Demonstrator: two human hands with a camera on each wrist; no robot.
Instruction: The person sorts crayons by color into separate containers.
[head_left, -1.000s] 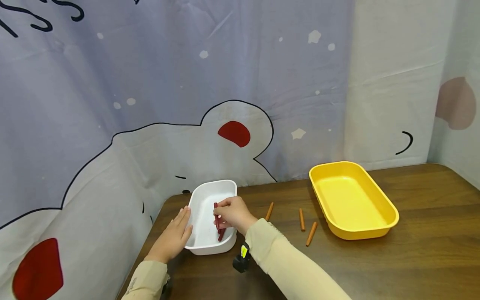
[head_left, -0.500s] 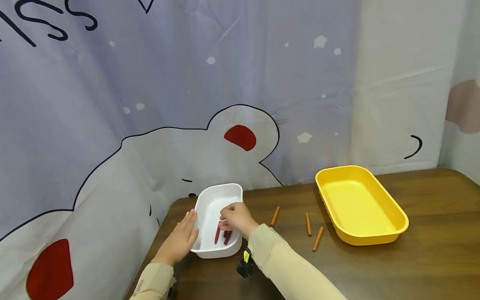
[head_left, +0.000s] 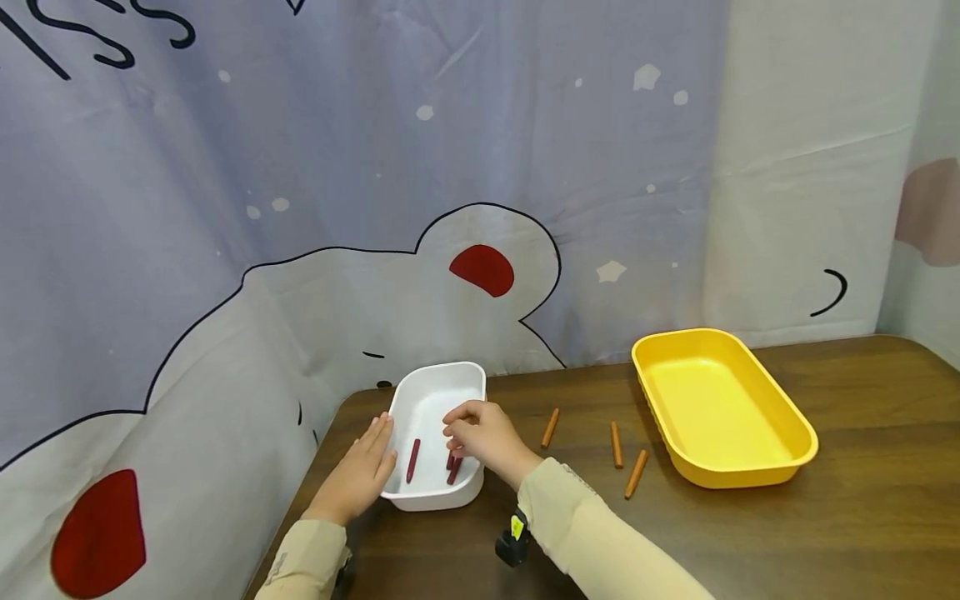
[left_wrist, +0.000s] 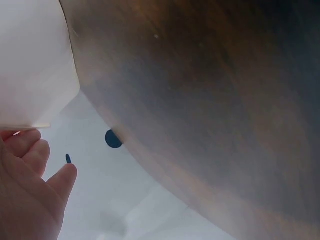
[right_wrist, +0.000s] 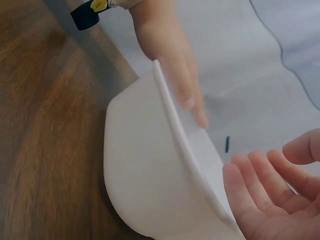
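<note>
The left hand [head_left: 355, 472] lies straight-fingered against the left rim of the white tub [head_left: 422, 410], grasping nothing, near the left edge of the table [head_left: 420, 546]. Inside the tub, one red stick [head_left: 413, 460] lies toward that rim, well apart from the other red sticks [head_left: 454, 472] near the right wall, partly hidden by the right hand [head_left: 491, 439]. That hand reaches over the right rim, fingers loosely bent, gripping nothing. Past a strip of table, three orange sticks [head_left: 617, 444] lie apart from one another; beyond stands the yellow tub [head_left: 712, 408], with table surface stretching rightward.
</note>
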